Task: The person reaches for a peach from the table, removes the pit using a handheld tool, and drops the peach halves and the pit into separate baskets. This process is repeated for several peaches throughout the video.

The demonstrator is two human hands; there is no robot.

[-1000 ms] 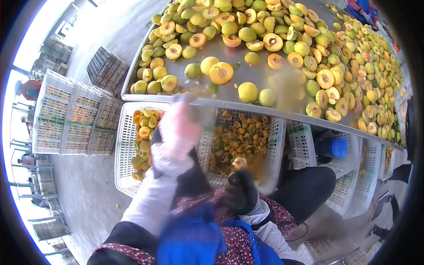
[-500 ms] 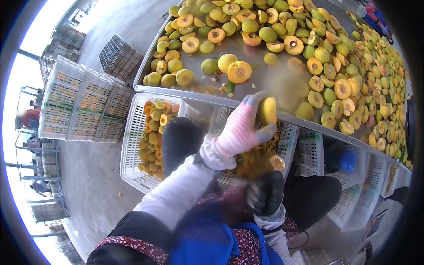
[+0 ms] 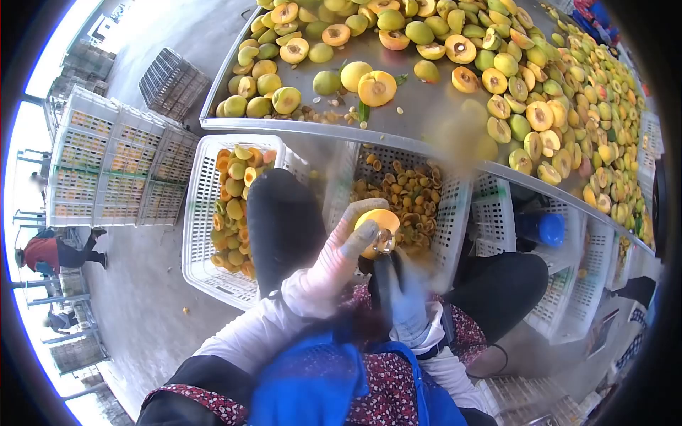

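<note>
My left hand [image 3: 341, 245], in a pink striped glove, grips a yellow-orange fruit [image 3: 376, 226] held over my lap, in front of the white crate of pits [image 3: 455, 213]. My right hand [image 3: 398, 280], in a dark glove and blurred, is closed on a small metal tool [image 3: 384, 242] whose tip touches the fruit. Beyond both hands runs the steel table [image 3: 298, 126], piled with whole and halved yellow-green fruit [image 3: 540, 85].
A white crate [image 3: 202, 213] with fruit halves stands at the left under the table edge. More white crates [image 3: 114, 167] are stacked on the concrete floor at far left, a dark crate [image 3: 167, 85] behind them. A blue object [image 3: 543, 229] sits in a crate at right. A person [image 3: 53, 252] stands far left.
My left hand has come back from the table edge toward my lap with the fruit. My right hand has risen and brought the tool against the fruit.
</note>
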